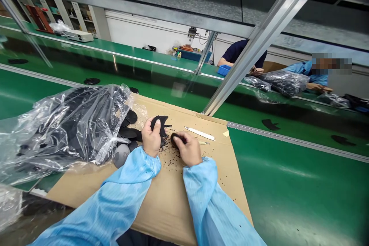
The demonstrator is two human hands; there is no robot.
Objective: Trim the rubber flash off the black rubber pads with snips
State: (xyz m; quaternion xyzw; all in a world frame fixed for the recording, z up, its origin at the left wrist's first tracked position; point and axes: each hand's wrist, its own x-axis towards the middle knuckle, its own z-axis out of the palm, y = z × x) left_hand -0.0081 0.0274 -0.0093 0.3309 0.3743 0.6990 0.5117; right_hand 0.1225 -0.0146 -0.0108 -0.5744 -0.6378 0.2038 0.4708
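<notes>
The left hand [151,137] sits at lower centre of the frame, its fingers closed around a jagged piece of black foam [159,125] with a ragged, cut-looking outline. Just beside it, the right hand [188,148] curls its fingers tightly around a small, dark rounded pad [176,139]. Both hands hover over a sheet of brown corrugated cardboard [184,196] laid on a glossy green conveyor belt [302,184], and fine black crumbs [170,161] are scattered across the cardboard. A narrow white strip [200,133] lies to the right of the hands. At left, a crinkled clear plastic bag [69,130] bulges with flat black pieces, and more lie by its mouth beside a smooth gray domed object [121,155]. Light blue sleeves [115,200] gather at the wrists. At upper right, beyond a metal rail [268,38], a person in a dark top [236,52] and a person in blue sleeves [305,69] sit near more plastic bags [284,82].
</notes>
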